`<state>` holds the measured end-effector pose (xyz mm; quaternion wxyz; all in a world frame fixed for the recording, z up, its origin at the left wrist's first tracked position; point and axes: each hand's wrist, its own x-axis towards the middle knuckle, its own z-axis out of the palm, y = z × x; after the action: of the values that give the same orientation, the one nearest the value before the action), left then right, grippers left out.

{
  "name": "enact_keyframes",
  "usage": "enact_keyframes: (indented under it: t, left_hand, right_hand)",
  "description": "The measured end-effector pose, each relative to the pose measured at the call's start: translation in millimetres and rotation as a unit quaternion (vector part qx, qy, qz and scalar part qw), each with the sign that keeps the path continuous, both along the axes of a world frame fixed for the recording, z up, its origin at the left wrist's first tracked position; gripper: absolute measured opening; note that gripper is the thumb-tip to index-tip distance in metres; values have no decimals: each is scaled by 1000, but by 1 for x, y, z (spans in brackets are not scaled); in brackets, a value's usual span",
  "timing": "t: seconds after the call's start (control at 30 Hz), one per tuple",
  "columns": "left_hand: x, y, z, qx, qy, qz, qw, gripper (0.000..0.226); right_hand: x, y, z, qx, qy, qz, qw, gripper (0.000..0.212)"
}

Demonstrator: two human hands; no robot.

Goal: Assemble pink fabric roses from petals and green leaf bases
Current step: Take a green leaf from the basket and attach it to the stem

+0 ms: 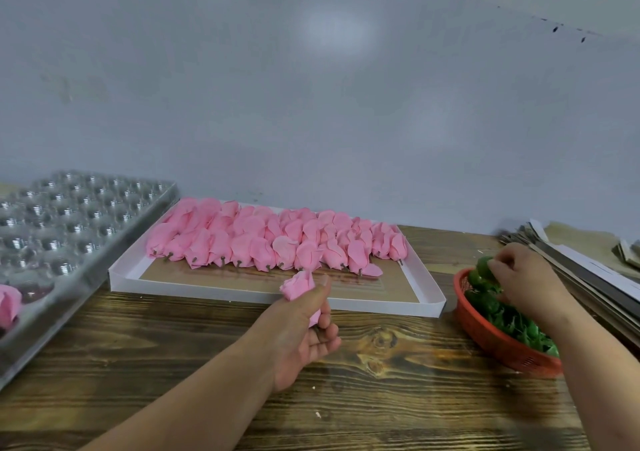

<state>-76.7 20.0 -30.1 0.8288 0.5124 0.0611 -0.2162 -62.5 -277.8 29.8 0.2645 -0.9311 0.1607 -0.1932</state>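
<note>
Nearest the camera, the left forearm is stretched across the wooden table (381,412) toward 12 o'clock, and the left hand (304,329) is seen with its fingers curled round a pink rose bud (300,288), thumb laid along the side; the bud's head stands above the fist, its narrow lower end gripped inside it. At 3 o'clock the right hand (519,274) is reaching into the red basket (498,346), its fingertips pinched on a green leaf base (483,267) lifted just above the heap.

The bud is judged very light, soft and easily crushed; loose petals may slip apart, so it is best held low, near the stem end, with gentle pressure. The leaf base is judged thin and floppy, best taken by its edge or centre.

At 12 o'clock the white tray (429,298) is filled along its far side with rows of unfinished pink buds (263,239), stems pointing toward the camera. At 9 o'clock a clear blister tray (79,215) is set, one pink rose (8,305) lying in it at the frame's edge. Stacked card sheets (588,277) lie just beyond the basket.

Bare tabletop is left between the two hands, enough for the parts to be brought together. The tray's raised front rim lies just beyond the left hand, and the basket rim just under the right wrist; either could be caught.
</note>
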Motion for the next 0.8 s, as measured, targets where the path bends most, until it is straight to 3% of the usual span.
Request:
enact_keyframes:
  t: [0.1,0.27,0.37,0.53,0.63,0.7,0.8]
  left_hand:
    - [0,1,0,-3,6,0,1000,32]
    - [0,-1,-1,-7,-1,-11,1000,33]
    - [-2,-2,0,-7,-9,-21,1000,31]
    - [-3,1,0,-17,-28,-19,999,32]
    - [-2,2,1,-47,-17,-32,998,37]
    - [-3,1,3,-71,-7,-52,996,28]
    - [-3,2,5,-88,10,-59,994,20]
  right_hand:
    - [1,1,-3,-14,3,-8,1000,12]
    - [-9,23,-4,130,-61,120,982,21]
    - [-17,57,-4,268,-73,248,928,17]
    - [-23,101,-10,351,15,374,858,11]
    - [-24,114,-19,439,79,417,792,8]
    - [-24,121,-25,489,105,440,746,5]
    - [-23,124,-34,519,107,421,736,7]
